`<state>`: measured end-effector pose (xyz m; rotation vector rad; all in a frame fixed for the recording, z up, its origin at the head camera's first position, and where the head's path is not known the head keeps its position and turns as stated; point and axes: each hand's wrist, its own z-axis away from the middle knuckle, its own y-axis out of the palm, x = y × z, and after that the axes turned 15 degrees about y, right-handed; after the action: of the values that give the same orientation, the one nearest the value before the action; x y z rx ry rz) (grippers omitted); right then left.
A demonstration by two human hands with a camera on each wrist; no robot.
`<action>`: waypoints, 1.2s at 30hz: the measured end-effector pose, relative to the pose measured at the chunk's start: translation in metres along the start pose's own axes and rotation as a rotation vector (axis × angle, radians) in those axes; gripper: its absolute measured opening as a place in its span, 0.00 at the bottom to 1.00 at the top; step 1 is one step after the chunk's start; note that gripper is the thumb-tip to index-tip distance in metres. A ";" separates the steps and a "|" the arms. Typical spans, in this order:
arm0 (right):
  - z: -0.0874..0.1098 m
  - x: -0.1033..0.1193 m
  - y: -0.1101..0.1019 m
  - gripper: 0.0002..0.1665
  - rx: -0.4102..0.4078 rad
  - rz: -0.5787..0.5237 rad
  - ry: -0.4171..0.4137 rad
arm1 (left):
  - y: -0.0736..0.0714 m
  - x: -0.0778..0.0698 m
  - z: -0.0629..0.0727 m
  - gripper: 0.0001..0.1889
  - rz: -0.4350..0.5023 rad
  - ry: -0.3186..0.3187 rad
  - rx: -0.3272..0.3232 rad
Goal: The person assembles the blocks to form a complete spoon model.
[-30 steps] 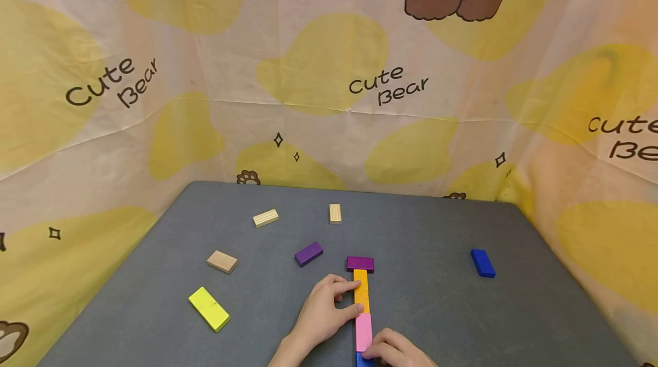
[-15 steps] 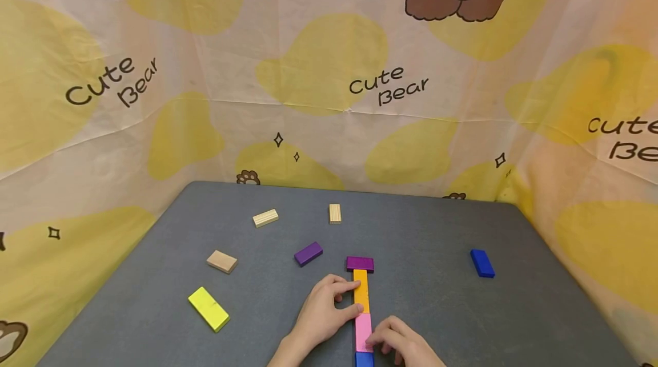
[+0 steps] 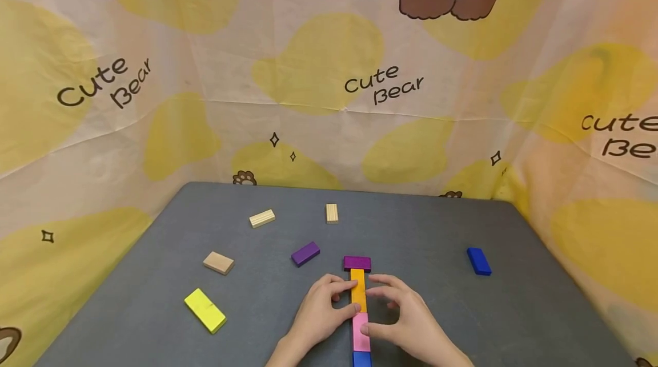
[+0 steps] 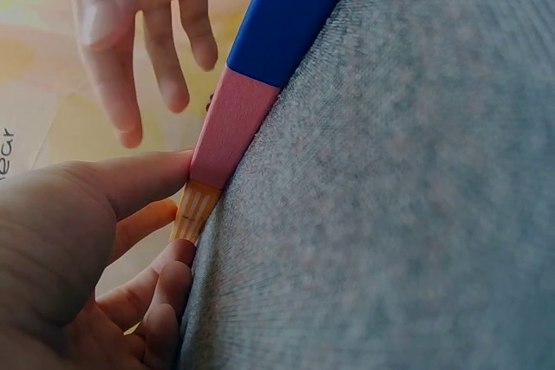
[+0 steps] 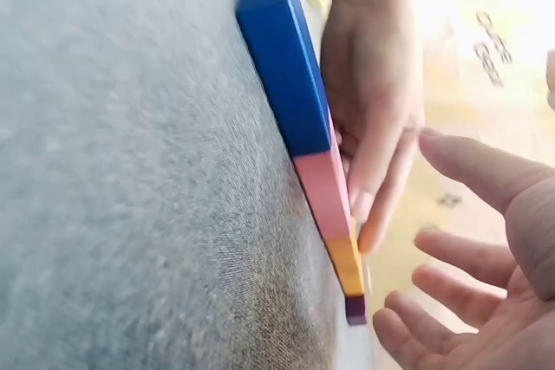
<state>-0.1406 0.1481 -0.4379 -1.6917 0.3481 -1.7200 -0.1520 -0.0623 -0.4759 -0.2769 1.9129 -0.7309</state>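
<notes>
A row of flat blocks runs away from me: a blue block (image 3: 362, 359) nearest, then a pink block (image 3: 361, 343) and an orange block (image 3: 358, 297). At the far end a purple block (image 3: 357, 263) lies crosswise. My left hand (image 3: 319, 311) rests against the left side of the row, thumb and index fingertips at the orange block. In the left wrist view its thumb lies by the joint between pink and orange. My right hand (image 3: 411, 317) hovers on the right with fingers spread, holding nothing; its thumb overlaps the pink block in the head view.
Left of the row lie a yellow block (image 3: 205, 310), a plain wooden block (image 3: 218, 263) and a second purple block (image 3: 305, 254). Two striped wooden blocks (image 3: 262, 218) are farther back. Another blue block (image 3: 479, 261) lies at right. Printed cloth (image 3: 329, 87) surrounds the table.
My right hand has come away from the near end of the row and moved forward along it, its fingers spreading. The left hand keeps its place. The head view has shifted slightly.
</notes>
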 end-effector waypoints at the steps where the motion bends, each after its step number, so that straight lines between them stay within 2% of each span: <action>1: -0.001 -0.001 0.000 0.31 -0.005 0.006 0.008 | 0.000 0.000 0.000 0.23 0.000 -0.003 0.001; 6: 0.000 -0.006 0.002 0.31 -0.021 -0.061 0.091 | 0.000 0.000 0.000 0.23 -0.001 -0.013 0.005; 11: 0.005 -0.011 0.006 0.32 0.038 -0.133 0.154 | 0.003 -0.001 -0.001 0.23 -0.006 -0.008 0.005; 15: 0.005 -0.016 0.008 0.33 0.092 -0.116 0.140 | 0.002 0.000 -0.001 0.23 -0.007 -0.004 -0.001; 20: 0.004 -0.019 0.011 0.33 0.113 -0.096 0.106 | 0.002 0.001 0.000 0.22 -0.010 -0.005 -0.003; 29: 0.009 -0.022 0.012 0.40 0.104 0.006 0.030 | 0.006 0.001 -0.002 0.23 -0.008 0.048 -0.021; 32: 0.008 -0.023 0.015 0.42 0.122 0.013 0.029 | 0.005 0.001 -0.001 0.22 -0.018 0.042 -0.026; 36: 0.007 -0.024 0.017 0.44 0.109 0.047 0.011 | 0.002 0.001 0.001 0.22 -0.024 0.030 -0.019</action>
<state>-0.1313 0.1526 -0.4667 -1.5850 0.2919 -1.6835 -0.1517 -0.0615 -0.4786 -0.3026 1.9488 -0.7370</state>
